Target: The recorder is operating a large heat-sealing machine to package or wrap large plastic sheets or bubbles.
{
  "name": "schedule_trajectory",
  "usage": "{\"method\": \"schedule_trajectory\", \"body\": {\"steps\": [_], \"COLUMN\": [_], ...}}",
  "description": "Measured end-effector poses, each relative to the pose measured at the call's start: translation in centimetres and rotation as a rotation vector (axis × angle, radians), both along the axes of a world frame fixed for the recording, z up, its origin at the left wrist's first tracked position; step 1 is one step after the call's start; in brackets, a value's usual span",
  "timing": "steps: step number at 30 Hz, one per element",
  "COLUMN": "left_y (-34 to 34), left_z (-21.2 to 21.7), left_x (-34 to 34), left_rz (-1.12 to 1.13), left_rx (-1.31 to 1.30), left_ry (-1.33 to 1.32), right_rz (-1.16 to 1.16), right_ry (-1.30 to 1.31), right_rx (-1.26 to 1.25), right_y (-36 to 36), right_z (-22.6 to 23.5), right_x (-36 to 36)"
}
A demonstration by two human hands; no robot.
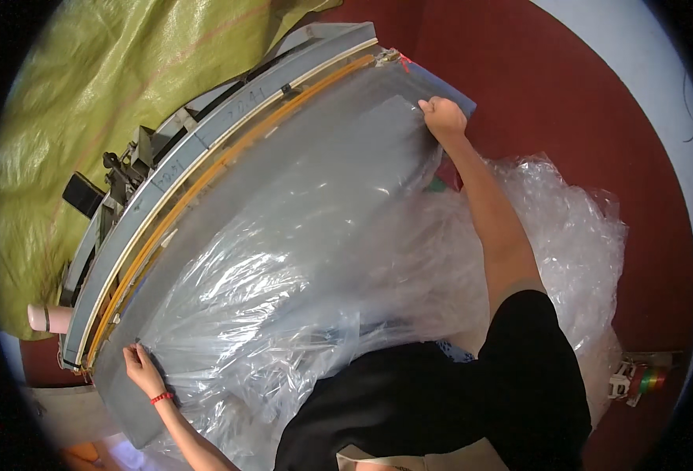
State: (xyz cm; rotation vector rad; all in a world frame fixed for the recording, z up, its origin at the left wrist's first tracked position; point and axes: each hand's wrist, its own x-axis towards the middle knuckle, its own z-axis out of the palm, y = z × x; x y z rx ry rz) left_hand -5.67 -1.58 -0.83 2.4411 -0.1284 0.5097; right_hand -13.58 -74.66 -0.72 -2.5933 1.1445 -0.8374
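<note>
A wide sheet of clear plastic film (252, 267) is stretched over a long grey table (122, 396) in front of me. My right hand (444, 119) is closed in a fist around the film's far right corner, with the arm reached out. At the near left, my left hand (144, 370) pinches the film's other corner; a red bracelet (162, 398) is on that wrist. Between my hands the film lies wrinkled and shiny. Its upper edge runs close to a long machine bar (177, 169) with an orange strip (228, 155) along it.
More crumpled clear film (566, 228) hangs down on the right over the dark red floor (503, 63). Behind the bar lies a yellow-green woven sheet (95, 118). A pink roll (49, 318) sits at the bar's left end, and a small rack with coloured rolls (652, 379) stands at the right.
</note>
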Motion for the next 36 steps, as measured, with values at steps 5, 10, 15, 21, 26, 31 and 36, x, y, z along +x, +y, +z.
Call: {"method": "schedule_trajectory", "body": {"steps": [5, 10, 15, 21, 26, 31, 36], "left_y": [0.2, -0.1, 0.1, 1.7, 14.0, 27.9, 31.8], "left_z": [-0.1, -0.1, 0.8, 6.5, 5.7, 10.5, 18.9], "left_x": [-0.1, -0.1, -0.5, -5.9, -8.0, -9.9, -9.4], "left_rz": [-0.016, 0.001, -0.035, -0.183, -0.010, 0.419, 0.683], "left_rx": [-0.048, -0.044, -0.129, 0.068, 0.536, 0.083, 0.567], "left_ry": [-0.007, 0.006, -0.007, 0.293, 0.200, 0.293, -0.425], "right_rz": [0.069, -0.038, -0.010, 0.063, 0.194, 0.176, 0.215], "right_ry": [-0.117, -0.057, -0.107, 0.115, 0.109, 0.067, 0.074], "right_rx": [-0.016, -0.117, -0.053, -0.179, -0.248, -0.240, -0.231], "right_y": [0.7, 2.0, 2.2, 4.8, 3.0, -1.8, -1.5], "right_z": [0.7, 0.4, -0.9, -0.5, -0.2, -3.4, -3.9], "right_x": [1.2, 3.6, 4.7, 5.5, 4.1, 6.1, 7.6]}}
